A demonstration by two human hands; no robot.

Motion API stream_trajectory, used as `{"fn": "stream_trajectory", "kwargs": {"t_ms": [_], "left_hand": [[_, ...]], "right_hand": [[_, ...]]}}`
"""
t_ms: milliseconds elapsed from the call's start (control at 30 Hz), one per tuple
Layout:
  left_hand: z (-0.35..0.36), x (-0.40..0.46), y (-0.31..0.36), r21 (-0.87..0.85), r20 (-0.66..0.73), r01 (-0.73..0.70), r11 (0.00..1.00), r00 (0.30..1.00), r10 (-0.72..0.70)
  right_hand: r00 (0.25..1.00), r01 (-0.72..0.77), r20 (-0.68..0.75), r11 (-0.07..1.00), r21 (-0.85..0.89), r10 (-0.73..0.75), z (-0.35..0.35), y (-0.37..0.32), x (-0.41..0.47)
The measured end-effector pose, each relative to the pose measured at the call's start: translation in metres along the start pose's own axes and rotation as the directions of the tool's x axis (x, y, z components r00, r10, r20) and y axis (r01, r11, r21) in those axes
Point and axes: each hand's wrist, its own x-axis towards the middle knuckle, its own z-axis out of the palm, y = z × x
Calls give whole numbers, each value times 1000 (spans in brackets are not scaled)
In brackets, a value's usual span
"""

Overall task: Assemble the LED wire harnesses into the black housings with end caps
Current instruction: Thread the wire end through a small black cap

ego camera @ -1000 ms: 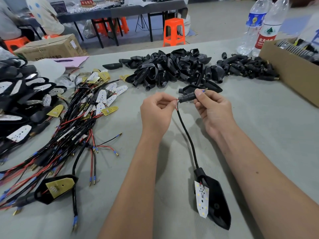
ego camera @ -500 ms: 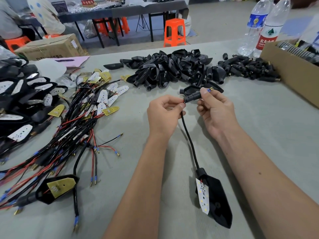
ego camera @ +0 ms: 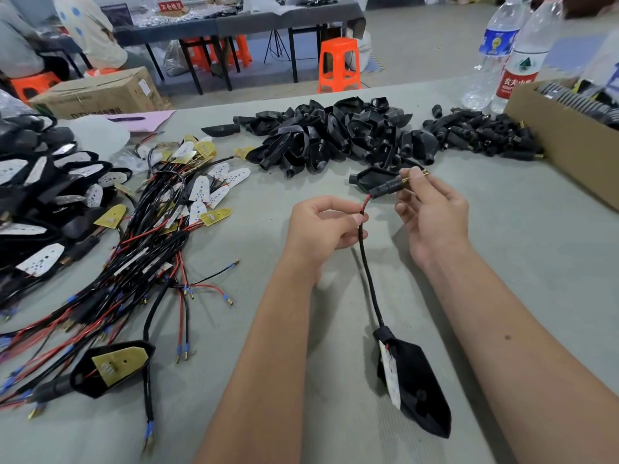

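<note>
- Now the left hand (ego camera: 323, 226) sits above the grey table (ego camera: 502, 249) with its fingers curled, thumb and forefinger pinching the black sleeved wire (ego camera: 368, 276) near its upper end.
- Just beyond that pinch a short stretch of red wire (ego camera: 365, 204) shows, bare of the sleeve, arching up into the black end cap (ego camera: 388, 188).
- Up and to the side, the right hand (ego camera: 432, 216) holds the end cap between thumb and fingertips — the other fingers loosely bent — and a brass-coloured terminal (ego camera: 418, 173) pokes out of the cap's far end.
- Down the table, the sleeved wire runs toward the person and enters a black housing (ego camera: 418, 393) lying between the forearms, with a white LED board (ego camera: 390, 373) sitting tilted at its near-left edge.
- A single empty housing (ego camera: 368, 178) lies on the table just behind the end cap.
- Further back, a heap of black housings (ego camera: 335, 135) is spread across the table, and beside it to the right a smaller heap of end caps (ego camera: 482, 135).
- On the left lies a tangle of wire harnesses (ego camera: 140, 249) with white and yellow boards, and past that a stack of assembled units (ego camera: 40, 195).
- At the right edge stands a cardboard box (ego camera: 566, 145), with two water bottles (ego camera: 502, 51) behind it.
</note>
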Motion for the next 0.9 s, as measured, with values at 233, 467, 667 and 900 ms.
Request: {"fn": "stream_trajectory", "kwargs": {"t_ms": [233, 467, 667, 900], "left_hand": [[0, 2, 0, 4, -27, -10, 1000, 1000, 10], [-1, 2, -1, 23, -26, -8, 1000, 1000, 8], [-1, -1, 0, 101, 105, -5, 995, 994, -5], [3, -3, 1, 110, 129, -8, 994, 992, -6]], "right_hand": [[989, 136, -27, 968, -213, -145, -1, -1, 1], [974, 208, -8, 911, -356, -226, -1, 2, 0], [969, 220, -18, 889, -401, -248, -3, 2, 2], [926, 305, -20, 775, -553, -378, -5, 4, 3]]}}
